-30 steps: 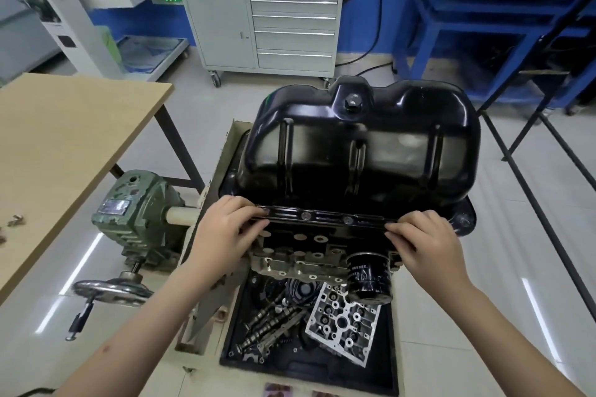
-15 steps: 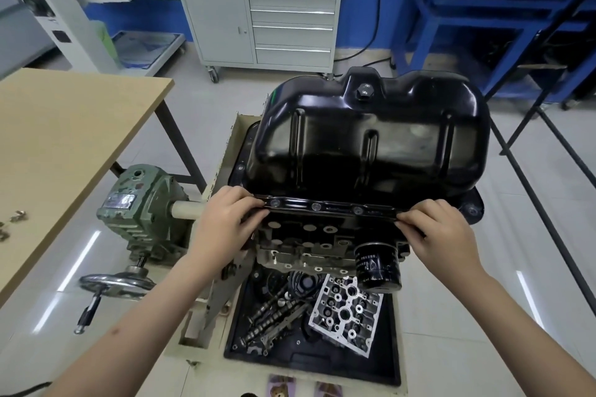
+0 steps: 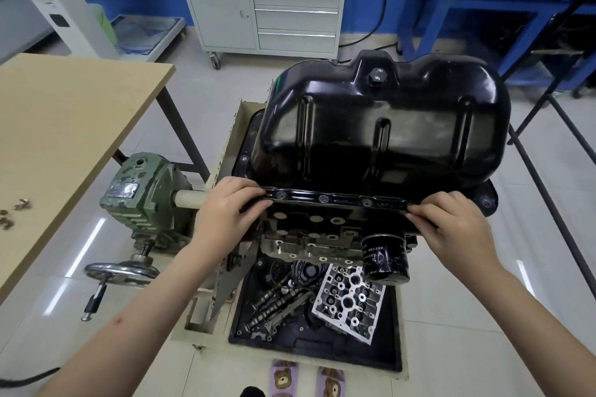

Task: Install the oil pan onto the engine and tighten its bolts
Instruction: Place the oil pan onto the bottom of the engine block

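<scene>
- The black oil pan (image 3: 380,135) fills the centre and upper right of the frame, sitting dome-up on the engine block (image 3: 325,229), its drain plug (image 3: 376,75) near the top edge of the pan.
- The left hand (image 3: 225,219), at centre left, pinches the near-left end of the pan's flange: fingers curl over the rim, thumb below it.
- The right hand (image 3: 454,226), at centre right, grips the near-right end of the same flange, fingertips on top of the rim and thumb tucked under.
- Three bolt holes or bolt heads show along the near flange (image 3: 332,198) between the two hands; I cannot tell which they are.
- A black oil filter (image 3: 383,258) sticks out of the block just below the right hand's wrist.
- Under the engine, at lower centre, a black drip tray (image 3: 395,348) holds camshafts (image 3: 277,303) and a pale metal cylinder-head piece (image 3: 350,303).
- A green gearbox (image 3: 142,200) with a handwheel (image 3: 121,272) sits at middle left, its shaft running toward the engine stand.
- A wooden table (image 3: 64,126) covers the left side; small metal bolts (image 3: 13,213) lie near its left edge.
- A grey drawer cabinet (image 3: 261,0) stands at the top centre, blue racking (image 3: 483,6) at upper right.
</scene>
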`<state>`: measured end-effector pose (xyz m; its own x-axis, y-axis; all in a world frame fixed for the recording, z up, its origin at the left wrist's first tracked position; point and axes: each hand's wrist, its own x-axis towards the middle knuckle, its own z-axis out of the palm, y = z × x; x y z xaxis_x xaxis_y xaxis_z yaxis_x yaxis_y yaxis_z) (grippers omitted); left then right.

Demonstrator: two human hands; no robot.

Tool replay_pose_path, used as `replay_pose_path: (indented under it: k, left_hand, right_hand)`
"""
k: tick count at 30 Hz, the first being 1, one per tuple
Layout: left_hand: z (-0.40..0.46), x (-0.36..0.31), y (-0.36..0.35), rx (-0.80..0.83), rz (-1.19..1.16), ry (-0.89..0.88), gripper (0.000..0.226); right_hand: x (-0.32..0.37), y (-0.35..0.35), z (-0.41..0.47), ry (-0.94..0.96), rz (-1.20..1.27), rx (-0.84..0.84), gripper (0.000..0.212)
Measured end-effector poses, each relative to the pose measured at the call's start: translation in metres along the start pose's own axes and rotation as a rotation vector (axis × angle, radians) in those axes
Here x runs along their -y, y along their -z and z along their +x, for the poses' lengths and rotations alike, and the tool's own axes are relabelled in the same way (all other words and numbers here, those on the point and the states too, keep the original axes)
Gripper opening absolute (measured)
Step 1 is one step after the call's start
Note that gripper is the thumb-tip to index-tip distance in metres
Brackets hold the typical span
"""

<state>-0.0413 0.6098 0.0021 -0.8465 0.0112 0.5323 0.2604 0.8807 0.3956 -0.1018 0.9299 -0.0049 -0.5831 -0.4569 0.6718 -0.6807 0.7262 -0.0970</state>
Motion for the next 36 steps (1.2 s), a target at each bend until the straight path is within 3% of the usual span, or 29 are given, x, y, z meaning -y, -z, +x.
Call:
replay_pose_path:
  k: [4, 9, 15, 26, 34, 36]
  left_hand:
    - [-0.001, -0.001, 0.000, -0.012, -0.003, -0.005, 0.017]
    - [-0.001, 0.002, 0.000, -0.032, 0.013, -0.036, 0.028]
    - [0.001, -0.003, -0.006, 0.030, 0.077, -0.202, 0.026]
    - [0.006, -0.018, -0.012, -0.010, 0.113, -0.175, 0.031]
    - [0.027, -0.084, -0.044, 0.059, 0.124, -0.352, 0.014]
    - [0.031, -0.096, -0.050, 0.079, 0.142, -0.353, 0.022]
  right_hand:
    - [0.000, 0.000, 0.001, -0.002, 0.016, -0.006, 0.045]
    - [-0.003, 0.000, -0.002, 0.015, -0.006, -0.008, 0.035]
    - [-0.004, -0.003, 0.000, 0.028, -0.009, -0.002, 0.032]
    - [0.003, 0.005, 0.003, -0.031, -0.068, 0.050, 0.012]
    - [-0.001, 0.013, 0.012, 0.043, -0.095, 0.132, 0.023]
    - [-0.004, 0.015, 0.013, 0.070, -0.098, 0.139, 0.022]
